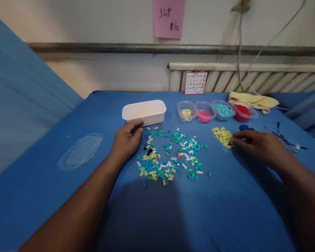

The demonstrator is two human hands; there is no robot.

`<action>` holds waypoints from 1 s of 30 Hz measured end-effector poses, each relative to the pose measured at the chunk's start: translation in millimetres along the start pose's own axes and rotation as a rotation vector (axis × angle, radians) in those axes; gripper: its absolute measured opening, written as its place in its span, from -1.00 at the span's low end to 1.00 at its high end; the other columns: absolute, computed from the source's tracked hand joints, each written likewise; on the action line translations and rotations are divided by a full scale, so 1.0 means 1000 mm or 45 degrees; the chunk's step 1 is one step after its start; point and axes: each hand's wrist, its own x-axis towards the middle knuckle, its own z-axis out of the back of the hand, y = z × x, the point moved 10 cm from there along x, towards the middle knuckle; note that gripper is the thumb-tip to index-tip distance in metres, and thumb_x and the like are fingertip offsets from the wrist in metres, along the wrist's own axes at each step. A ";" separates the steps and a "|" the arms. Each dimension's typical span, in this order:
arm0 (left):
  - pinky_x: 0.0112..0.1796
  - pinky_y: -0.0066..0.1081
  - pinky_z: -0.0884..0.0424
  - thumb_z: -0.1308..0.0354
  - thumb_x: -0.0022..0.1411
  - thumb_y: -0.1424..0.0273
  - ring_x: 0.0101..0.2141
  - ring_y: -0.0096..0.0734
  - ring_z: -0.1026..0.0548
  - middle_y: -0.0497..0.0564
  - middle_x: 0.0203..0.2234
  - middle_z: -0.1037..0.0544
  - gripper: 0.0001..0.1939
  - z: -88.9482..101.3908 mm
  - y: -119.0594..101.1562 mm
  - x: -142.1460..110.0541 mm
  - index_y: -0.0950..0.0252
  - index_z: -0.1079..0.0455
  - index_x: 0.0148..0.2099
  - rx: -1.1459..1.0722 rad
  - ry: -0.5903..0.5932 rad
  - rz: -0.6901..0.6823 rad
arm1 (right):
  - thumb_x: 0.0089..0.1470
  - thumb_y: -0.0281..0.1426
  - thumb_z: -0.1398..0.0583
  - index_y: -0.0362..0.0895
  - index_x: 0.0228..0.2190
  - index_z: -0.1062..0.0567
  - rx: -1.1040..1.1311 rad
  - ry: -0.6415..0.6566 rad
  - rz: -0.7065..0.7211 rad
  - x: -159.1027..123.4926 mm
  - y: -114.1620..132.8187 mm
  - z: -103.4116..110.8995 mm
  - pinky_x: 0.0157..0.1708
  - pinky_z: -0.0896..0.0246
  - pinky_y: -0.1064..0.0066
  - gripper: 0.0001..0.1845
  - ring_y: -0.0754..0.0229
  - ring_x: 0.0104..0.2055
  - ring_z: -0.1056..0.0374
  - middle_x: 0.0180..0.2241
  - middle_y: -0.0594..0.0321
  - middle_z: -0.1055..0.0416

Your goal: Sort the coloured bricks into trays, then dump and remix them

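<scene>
Head view, from the left: clear plastic lids lie flat on the blue cloth, then the left hand rests at the near side of a white tub, fingers bent, thumb apart from the index finger. Right of it, loose small bricks spread in a patchy heap mid-table: teal, green, white and yellow, with a few black and one orange. Behind and further right stand four clear tubs of cream, pink, turquoise and red pieces. Nearer, yellow pieces fill a shallow clear container, the right hand at its right edge, fingers curled. Whether either hand pinches a brick cannot be told. The white tub's contents show only as a yellow strip; the right hand partly covers a tub of blue pieces; the dark-handled tools beyond are blurred.
</scene>
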 end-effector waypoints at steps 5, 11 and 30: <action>0.36 -0.03 -0.47 -0.08 0.45 0.35 0.25 -0.07 -0.61 0.14 0.24 -0.67 -0.53 -0.018 -0.001 0.002 0.29 -0.59 0.29 0.074 0.123 -0.077 | 0.15 0.12 -0.20 -0.02 -0.07 -0.77 0.039 -0.051 0.031 -0.002 -0.005 -0.001 -0.32 -0.35 0.20 -0.40 -0.03 -0.36 -0.58 -0.32 0.14 -0.72; 0.33 -0.11 -0.50 -0.03 0.47 0.48 0.22 -0.15 -0.63 0.08 0.22 -0.69 -0.51 -0.038 -0.016 0.000 0.22 -0.61 0.30 0.183 0.333 -0.217 | 0.23 0.08 -0.21 -0.02 -0.11 -0.76 0.108 -0.333 0.217 -0.013 0.018 0.018 -0.27 -0.41 0.21 -0.47 -0.03 -0.29 -0.64 -0.23 0.17 -0.75; 0.01 -0.24 -0.57 -0.12 0.43 0.38 -0.09 -0.20 -0.65 0.08 -0.09 -0.69 -0.65 -0.019 -0.046 -0.022 0.23 -0.69 0.10 0.163 0.687 -0.200 | 0.48 -0.23 -0.23 -0.06 -0.06 -0.65 0.123 -0.355 0.947 -0.055 0.108 0.009 -0.18 -0.61 0.28 -0.78 0.06 -0.16 -0.70 -0.12 0.16 -0.73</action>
